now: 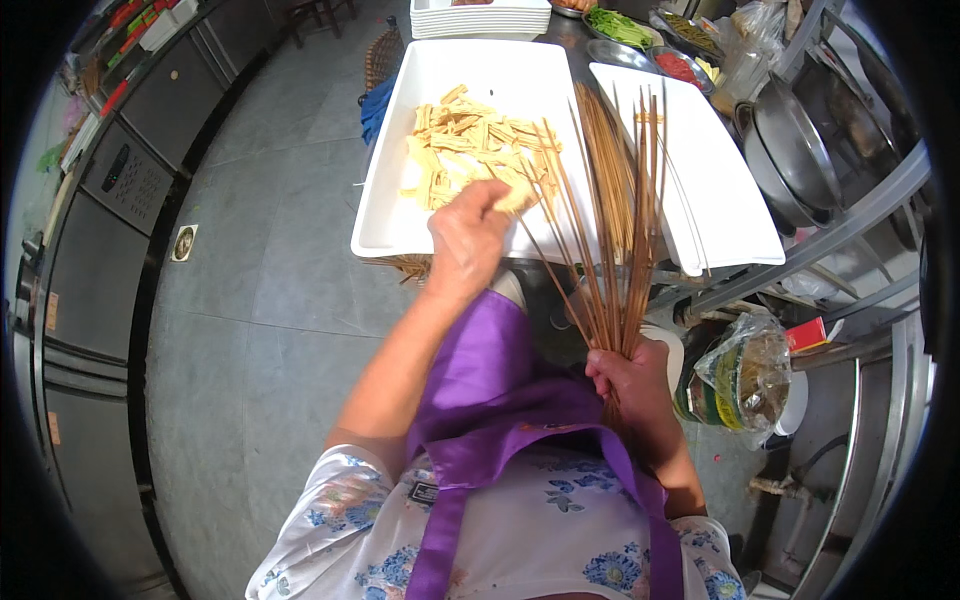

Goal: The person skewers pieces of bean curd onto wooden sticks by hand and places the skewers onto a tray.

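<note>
My left hand (pixel 468 240) is closed on a pale yellow strip of bean curd (pixel 517 194) over the near edge of a white tray (pixel 376 236). A heap of similar bean curd strips (pixel 462 135) lies in that tray. Low on the right, my right hand (pixel 637 378) is wrapped round the lower ends of a bundle of long brown skewers (pixel 628 290). The skewers fan upward, and a few of their upper ends cross the held strip. Whether any skewer pierces it, I cannot tell. More skewers (pixel 608 165) lie flat just behind the bundle.
A second white tray (pixel 735 215) lies to the right, beside large metal pans (pixel 795 150). Stacked white trays (pixel 480 20) and a dish of green vegetables (pixel 618 27) stand at the back. A plastic-covered bucket (pixel 745 375) is low right; steel cabinets (pixel 90 290) line the left.
</note>
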`<state>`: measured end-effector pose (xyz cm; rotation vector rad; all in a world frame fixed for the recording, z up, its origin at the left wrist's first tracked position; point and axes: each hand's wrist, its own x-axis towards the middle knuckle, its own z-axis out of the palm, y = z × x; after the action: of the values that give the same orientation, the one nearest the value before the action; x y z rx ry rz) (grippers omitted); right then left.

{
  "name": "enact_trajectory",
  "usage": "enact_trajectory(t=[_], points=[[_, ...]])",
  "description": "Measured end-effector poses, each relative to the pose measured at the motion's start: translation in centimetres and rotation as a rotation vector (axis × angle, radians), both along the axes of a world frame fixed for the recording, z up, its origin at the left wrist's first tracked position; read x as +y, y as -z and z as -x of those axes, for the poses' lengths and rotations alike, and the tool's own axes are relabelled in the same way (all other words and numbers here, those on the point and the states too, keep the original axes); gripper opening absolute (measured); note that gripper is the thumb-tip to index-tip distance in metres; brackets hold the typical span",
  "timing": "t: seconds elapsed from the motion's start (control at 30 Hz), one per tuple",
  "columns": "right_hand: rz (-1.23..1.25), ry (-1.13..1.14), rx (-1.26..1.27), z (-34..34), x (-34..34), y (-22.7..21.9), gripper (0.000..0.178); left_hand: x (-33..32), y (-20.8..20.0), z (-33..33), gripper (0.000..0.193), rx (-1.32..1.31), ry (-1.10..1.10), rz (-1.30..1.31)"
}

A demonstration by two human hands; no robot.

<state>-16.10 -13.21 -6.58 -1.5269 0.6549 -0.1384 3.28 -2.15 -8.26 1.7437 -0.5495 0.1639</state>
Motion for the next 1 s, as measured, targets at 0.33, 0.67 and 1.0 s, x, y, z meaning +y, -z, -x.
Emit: enact_trajectory(t=[0.33,0.67,1.0], points=[[0.433,0.206,-0.046,2.1,-3.6,-1.5,0.004,-0.7,-2.1,-4.8,0.023,0.021,0.132,0.068],[0.52,0.378,-0.147,-1.7,-13.0,-2.3,0.004,-4.5,-0.6,-8.2,0.02,-0.55,0.098,-0.683],[0.561,0.509,-0.014,-7.1,-20.6,0.0,0.005,-6.0,0.2,-7.9,0.016,-0.588,0.196,-0.937]])
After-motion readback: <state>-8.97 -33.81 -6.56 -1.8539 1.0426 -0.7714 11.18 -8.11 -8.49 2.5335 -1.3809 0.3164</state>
